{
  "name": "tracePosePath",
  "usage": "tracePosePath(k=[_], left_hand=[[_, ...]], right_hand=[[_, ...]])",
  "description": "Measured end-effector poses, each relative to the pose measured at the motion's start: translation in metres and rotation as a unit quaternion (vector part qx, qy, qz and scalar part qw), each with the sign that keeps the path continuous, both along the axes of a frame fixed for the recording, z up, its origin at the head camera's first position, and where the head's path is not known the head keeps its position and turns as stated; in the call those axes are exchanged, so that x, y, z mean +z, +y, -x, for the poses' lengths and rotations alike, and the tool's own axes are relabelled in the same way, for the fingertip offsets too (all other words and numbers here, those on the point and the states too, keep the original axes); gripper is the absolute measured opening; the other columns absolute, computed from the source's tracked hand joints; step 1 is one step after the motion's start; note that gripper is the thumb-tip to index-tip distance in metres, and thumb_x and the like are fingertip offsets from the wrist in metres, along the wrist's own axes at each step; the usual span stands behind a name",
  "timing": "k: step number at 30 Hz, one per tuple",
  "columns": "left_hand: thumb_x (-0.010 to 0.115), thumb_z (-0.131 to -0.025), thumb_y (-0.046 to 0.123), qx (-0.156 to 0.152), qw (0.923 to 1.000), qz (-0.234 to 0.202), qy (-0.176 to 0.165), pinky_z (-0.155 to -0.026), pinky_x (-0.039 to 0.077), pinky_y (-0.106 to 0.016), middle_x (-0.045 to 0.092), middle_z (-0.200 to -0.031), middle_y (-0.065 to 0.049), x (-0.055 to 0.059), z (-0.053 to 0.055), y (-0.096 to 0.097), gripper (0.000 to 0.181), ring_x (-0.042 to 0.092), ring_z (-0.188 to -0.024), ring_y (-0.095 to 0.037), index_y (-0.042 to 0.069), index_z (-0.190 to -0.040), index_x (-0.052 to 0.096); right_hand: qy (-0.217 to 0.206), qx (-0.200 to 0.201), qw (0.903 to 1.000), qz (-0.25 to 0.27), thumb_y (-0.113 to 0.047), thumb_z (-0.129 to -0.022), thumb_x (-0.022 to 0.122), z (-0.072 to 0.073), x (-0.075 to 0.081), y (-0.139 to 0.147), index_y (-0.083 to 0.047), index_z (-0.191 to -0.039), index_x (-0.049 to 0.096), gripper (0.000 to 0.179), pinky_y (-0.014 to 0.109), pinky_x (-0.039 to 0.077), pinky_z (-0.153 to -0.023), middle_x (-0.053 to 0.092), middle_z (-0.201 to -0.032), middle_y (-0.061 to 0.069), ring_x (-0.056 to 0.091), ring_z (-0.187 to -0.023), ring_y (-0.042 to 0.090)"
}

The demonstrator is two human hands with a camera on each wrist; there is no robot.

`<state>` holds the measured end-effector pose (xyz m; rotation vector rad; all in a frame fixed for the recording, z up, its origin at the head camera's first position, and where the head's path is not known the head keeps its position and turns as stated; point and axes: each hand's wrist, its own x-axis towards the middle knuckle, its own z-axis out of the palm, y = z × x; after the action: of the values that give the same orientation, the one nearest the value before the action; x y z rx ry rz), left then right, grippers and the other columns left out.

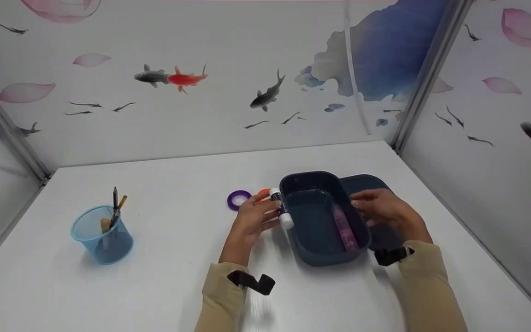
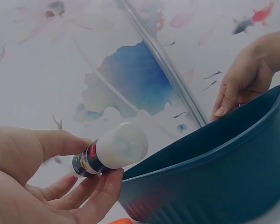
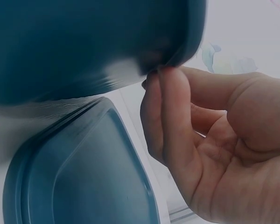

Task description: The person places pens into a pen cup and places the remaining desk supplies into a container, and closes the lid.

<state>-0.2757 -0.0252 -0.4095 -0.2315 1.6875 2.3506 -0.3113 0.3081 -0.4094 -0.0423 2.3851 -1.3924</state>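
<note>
Left hand (image 1: 252,220) pinching a glue stick (image 1: 282,210) between thumb and curled fingers, held just beside the left wall of the dark blue box (image 1: 323,251), above the white surface (image 1: 173,258); in the left wrist view the white cap (image 2: 122,145) faces the camera, the dark labelled barrel sunk in the grip. Right hand (image 1: 382,208) at the box's right rim, fingertips (image 3: 165,81) pressed together against the edge; whether actually clamped on the rim or only steadying it, cannot tell. Glue stick likely light, stiff and smooth, apt to roll once laid flat; best taken across the barrel, not by the cap. Box likely rigid plastic, light, easily slid; best held at the rim. Counted: one glue stick in hand, one pink tube (image 1: 345,228) lying inside the box, one box, one matching lid (image 1: 366,183) flat on the far right beside it, one purple tape ring (image 1: 238,200) to the left, one orange item (image 1: 262,192) partly hidden behind the left hand, one pale blue mesh cup (image 1: 102,235) far left holding several pencils and brushes.
</note>
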Motion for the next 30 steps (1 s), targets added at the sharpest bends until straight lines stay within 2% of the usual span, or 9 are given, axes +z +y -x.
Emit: tracePosePath(k=[8,15,23,30], left_hand=[[0.072,-0.09,0.007,-0.019,0.9996,0.019,0.003,-0.097,0.059,-0.044,0.061,-0.138,-0.019,0.002,-0.004,0.011,0.056,0.072,-0.094,-0.02,0.003,-0.142,0.049],[0.072,-0.089,0.007,-0.012,0.9993,0.036,0.005,-0.095,0.06,-0.043,0.061,-0.138,-0.019,-0.001,-0.006,0.014,0.055,0.071,-0.093,-0.02,0.003,-0.139,0.051],[0.072,-0.089,0.008,-0.014,0.9982,0.057,0.015,-0.092,0.061,-0.043,0.06,-0.139,-0.019,-0.001,-0.006,0.02,0.055,0.071,-0.094,-0.02,0.003,-0.139,0.051],[0.073,-0.089,0.009,-0.016,0.9959,0.085,0.027,-0.092,0.061,-0.042,0.061,-0.136,-0.018,0.002,-0.006,0.021,0.056,0.07,-0.099,-0.022,0.004,-0.14,0.05]], right_hand=[[-0.005,-0.004,0.9999,0.009,-0.033,-0.1,0.061,-0.001,0.0,0.001,-0.004,-0.149,0.045,0.059,0.033,0.06,-0.08,0.056,-0.144,0.02,0.065,-0.114,0.022],[-0.007,-0.003,0.9999,0.009,-0.033,-0.1,0.062,0.0,0.001,0.0,-0.004,-0.149,0.045,0.06,0.033,0.059,-0.078,0.058,-0.139,0.018,0.066,-0.103,0.017],[-0.006,-0.009,0.9998,0.017,-0.033,-0.099,0.064,0.0,0.001,0.001,-0.003,-0.149,0.045,0.061,0.032,0.059,-0.077,0.053,-0.145,0.022,0.065,-0.105,0.016],[-0.004,-0.001,0.9997,0.025,-0.033,-0.099,0.063,-0.001,0.001,0.004,-0.002,-0.149,0.045,0.061,0.033,0.059,-0.078,0.059,-0.14,0.018,0.066,-0.107,0.017]])
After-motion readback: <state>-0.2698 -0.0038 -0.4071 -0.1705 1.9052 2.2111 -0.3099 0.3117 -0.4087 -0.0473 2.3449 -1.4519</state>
